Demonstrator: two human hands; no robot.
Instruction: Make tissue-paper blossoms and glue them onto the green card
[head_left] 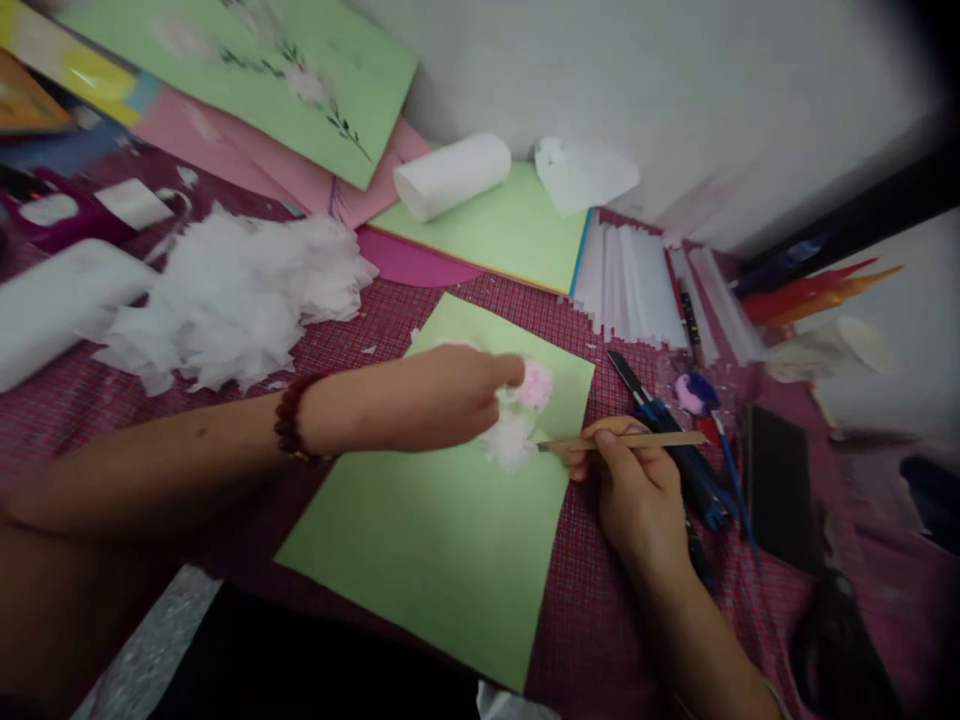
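A light green sheet of paper lies in front of me on a red checked cloth. Near its top edge sits a small pink and white tissue flower. My left hand, with a dark red bead bracelet at the wrist, reaches across the sheet and presses on the flower with a fingertip; the other fingers are curled. My right hand rests on the cloth beside the sheet's right edge and pinches a thin wooden stick, whose tip points at the flower.
A heap of white tissue pieces lies at the left. Rolls of white paper, pink and green sheets and folded white strips lie behind. Pens, a craft knife and black scissors lie at the right.
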